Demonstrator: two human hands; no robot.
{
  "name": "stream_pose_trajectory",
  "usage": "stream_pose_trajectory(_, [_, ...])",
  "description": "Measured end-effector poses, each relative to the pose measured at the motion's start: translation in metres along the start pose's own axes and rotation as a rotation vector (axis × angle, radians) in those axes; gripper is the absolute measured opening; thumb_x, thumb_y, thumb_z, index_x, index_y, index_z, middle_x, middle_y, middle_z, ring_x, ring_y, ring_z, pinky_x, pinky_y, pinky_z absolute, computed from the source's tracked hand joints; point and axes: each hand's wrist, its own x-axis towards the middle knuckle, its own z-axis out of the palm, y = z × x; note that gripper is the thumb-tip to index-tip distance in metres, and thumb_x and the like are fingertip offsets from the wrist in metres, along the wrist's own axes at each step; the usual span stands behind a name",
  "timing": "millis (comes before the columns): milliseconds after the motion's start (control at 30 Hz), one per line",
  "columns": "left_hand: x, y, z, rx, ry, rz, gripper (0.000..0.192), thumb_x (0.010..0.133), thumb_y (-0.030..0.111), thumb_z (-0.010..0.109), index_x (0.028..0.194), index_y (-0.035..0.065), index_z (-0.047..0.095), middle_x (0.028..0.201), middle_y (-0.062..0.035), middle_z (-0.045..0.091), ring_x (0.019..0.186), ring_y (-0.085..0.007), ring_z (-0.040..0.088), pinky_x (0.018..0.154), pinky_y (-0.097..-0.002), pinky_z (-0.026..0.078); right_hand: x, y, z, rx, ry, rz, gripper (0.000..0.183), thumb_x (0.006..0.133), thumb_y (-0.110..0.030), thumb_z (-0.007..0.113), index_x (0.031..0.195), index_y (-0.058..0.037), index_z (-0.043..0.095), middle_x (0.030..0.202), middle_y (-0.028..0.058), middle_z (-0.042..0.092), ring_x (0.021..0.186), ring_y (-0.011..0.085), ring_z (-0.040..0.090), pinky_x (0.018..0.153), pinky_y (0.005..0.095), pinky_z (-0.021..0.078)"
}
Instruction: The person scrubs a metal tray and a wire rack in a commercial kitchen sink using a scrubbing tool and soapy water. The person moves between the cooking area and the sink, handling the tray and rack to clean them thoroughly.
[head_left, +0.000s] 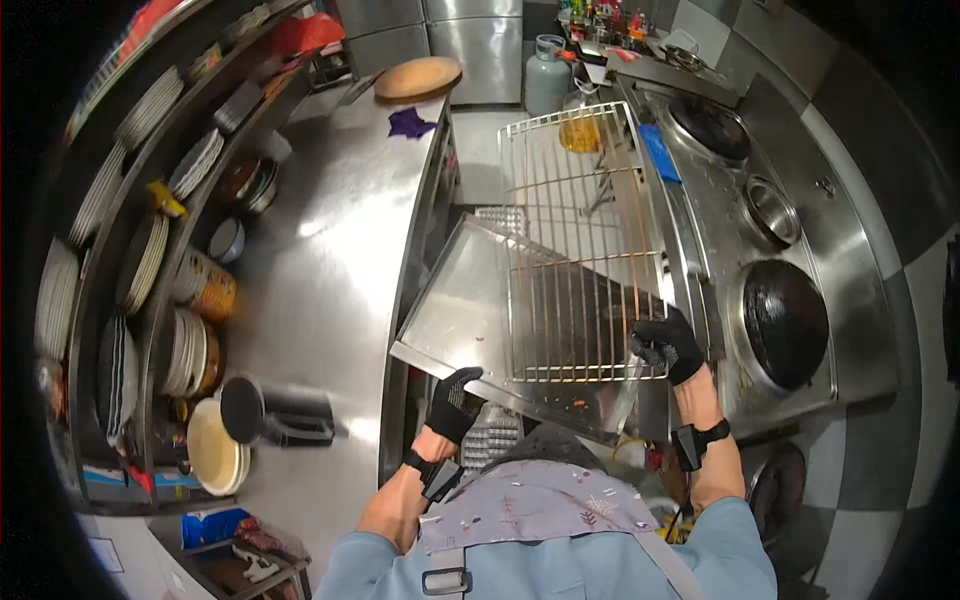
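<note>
My left hand (456, 405), in a black glove, grips the near rim of a shallow rectangular metal tray (457, 292), which is turned at an angle in front of me. Some small crumbs lie on the tray. In my right hand (671, 346), also gloved in black, is the near right corner of a wire rack (577, 260). The rack extends away from me over the right part of the tray. Both pieces are above the aisle between the steel counter and the stove.
To the left runs a steel counter (322, 262) with a black pitcher (276, 412), stacked plates and a round wooden board (418, 79). A wok (786, 324) sits on the stove at right. Beyond the rack are a gas cylinder (547, 79) and a jug of yellow liquid (580, 133).
</note>
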Motion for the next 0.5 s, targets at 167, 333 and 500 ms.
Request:
stream_pose_trajectory(167, [0.117, -0.031, 0.007, 0.120, -0.008, 0.034, 0.040, 0.076, 0.003, 0.076, 0.114, 0.0010, 0.065, 0.106, -0.0191, 0.069, 0.099, -0.0347, 0.068, 0.088, -0.0387, 0.055, 0.136, -0.008, -0.033, 0.044, -0.100, 0.049, 0.038, 0.085, -0.006, 0.072, 0.121, -0.0009, 0.063, 0.090, 0.0050, 0.070, 0.068, 0.0100, 0.067, 0.056, 0.0240, 0.0552])
stream_pose_trajectory(333, [0.220, -0.049, 0.015, 0.143, 0.022, -0.010, 0.039, 0.073, 0.006, 0.080, 0.110, 0.0018, 0.065, 0.104, -0.0176, 0.069, 0.096, -0.0335, 0.069, 0.086, -0.0382, 0.056, 0.241, -0.074, -0.035, 0.069, -0.183, 0.115, 0.044, 0.086, -0.003, 0.072, 0.128, -0.0010, 0.061, 0.102, 0.0052, 0.071, 0.083, 0.0109, 0.068, 0.072, 0.0257, 0.0562])
stream_pose_trajectory(500, [0.326, -0.090, 0.034, 0.074, 0.009, -0.089, 0.038, 0.074, 0.007, 0.079, 0.110, 0.0017, 0.066, 0.103, -0.0160, 0.070, 0.096, -0.0299, 0.069, 0.085, -0.0359, 0.056, 0.355, -0.127, -0.048, 0.040, -0.179, 0.050, 0.051, 0.084, -0.003, 0.072, 0.133, -0.0016, 0.059, 0.110, 0.0057, 0.070, 0.091, 0.0108, 0.066, 0.079, 0.0271, 0.0556])
